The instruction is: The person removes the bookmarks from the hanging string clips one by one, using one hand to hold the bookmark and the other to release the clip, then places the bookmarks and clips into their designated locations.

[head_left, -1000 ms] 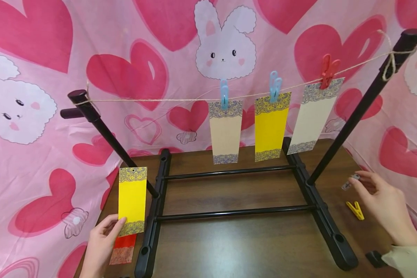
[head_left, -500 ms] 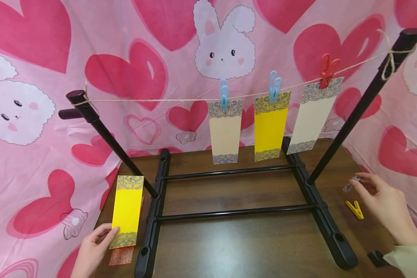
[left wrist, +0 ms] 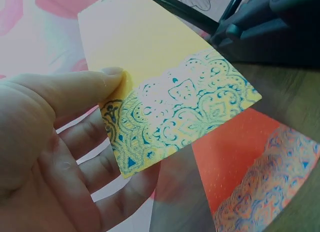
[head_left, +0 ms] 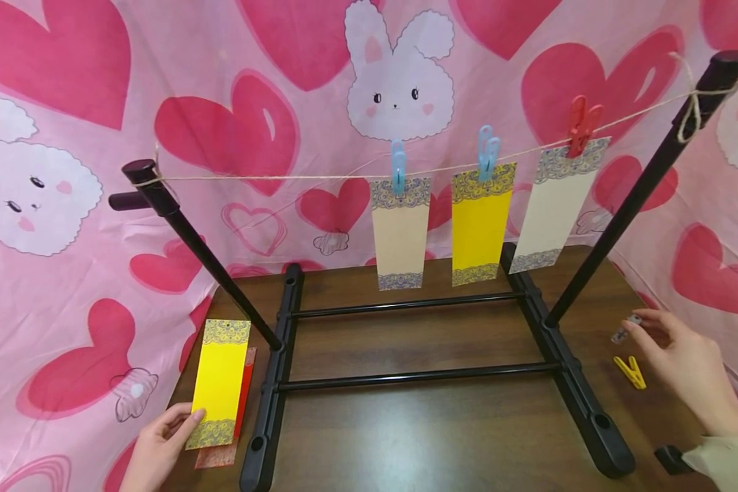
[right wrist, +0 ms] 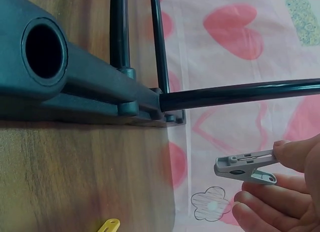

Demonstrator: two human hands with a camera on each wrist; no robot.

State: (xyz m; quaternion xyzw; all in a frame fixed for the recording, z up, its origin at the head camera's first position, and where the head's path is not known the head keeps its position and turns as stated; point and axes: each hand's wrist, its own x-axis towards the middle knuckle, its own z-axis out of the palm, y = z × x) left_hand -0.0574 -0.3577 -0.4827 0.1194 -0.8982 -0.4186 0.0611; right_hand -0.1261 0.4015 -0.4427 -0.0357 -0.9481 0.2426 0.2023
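At the lower left, my left hand (head_left: 160, 441) pinches a yellow bookmark-like card (head_left: 218, 372) with lace-patterned ends, thumb on its face near the bottom edge. A red card (left wrist: 240, 167) with a patterned end lies on the table under it, partly covered. On the right, my right hand (head_left: 682, 362) pinches a small grey clothespin (right wrist: 245, 167) between thumb and fingers. Its handle ends spread apart and its nose points away from the hand. A yellow clothespin (head_left: 630, 372) lies on the table beside that hand.
A black rack (head_left: 418, 376) stands on the wooden table, a string (head_left: 270, 178) tied between its posts. From the string hang a beige card (head_left: 400, 236), a yellow card (head_left: 482, 232) and a white card (head_left: 556, 212), held by blue and red clothespins. Behind is a pink heart-patterned cloth (head_left: 326, 41).
My left hand has moved down and left with the yellow card, uncovering the red card's right side. My right hand has shifted very slightly, still holding the grey clothespin.
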